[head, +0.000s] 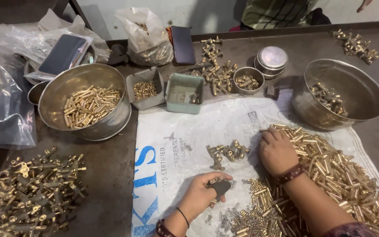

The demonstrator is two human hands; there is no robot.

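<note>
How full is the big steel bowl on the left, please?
Partly full: the steel bowl holds a loose heap of brass tubes covering its bottom, well below the rim.

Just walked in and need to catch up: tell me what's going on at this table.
A person is sorting small brass parts on a white printed sack. The left hand holds a small dark tool with a brass piece at its tip. The right hand rests on a large heap of brass tubes. A small cluster of brass fittings lies between the hands. Steel bowls of brass parts stand around.
</note>
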